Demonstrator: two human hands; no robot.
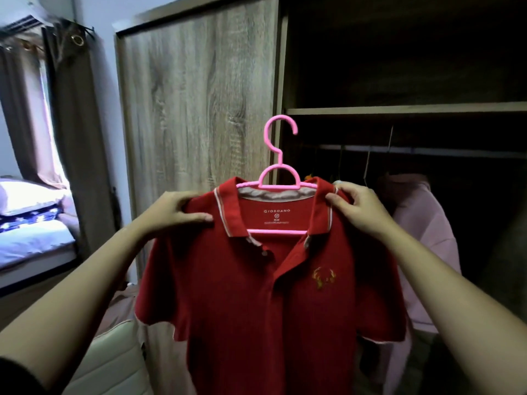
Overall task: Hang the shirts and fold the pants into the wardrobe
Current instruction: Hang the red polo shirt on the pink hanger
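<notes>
Holding a red polo shirt (256,309) up in front of the open wardrobe (399,81), already threaded on a pink hanger (281,155). Clamping the left grip (174,212) round one shoulder, thumb flat across the front. Pinching the other shoulder right by the collar with the right grip (362,208). Not hooked on anything yet, just poking the hook up in the air in front of the edge of the wood-grain sliding door (199,109).

Looking past it: a shelf (399,110) across the open half, then a rail (427,151) lower down with what look like thin hangers (367,166) and a pale pink garment (422,238) hanging just right of the shirt, partly behind the right forearm. Blocking a good chunk of the lower wardrobe with the shirt itself. Off to the left, a brown curtain (77,138) by a bright window and a bed (34,240) with stacked pillows.

Can't make out anything above the shelf, way too dark. Can just spot a bit of something orange (309,176) peeking over the collar, no idea what. Same for the beige stuff (114,360) low on the left, half hidden by the left arm. Cuts off the shirt's hem at the bottom edge, and hides the hanger's arms inside the shoulders.
</notes>
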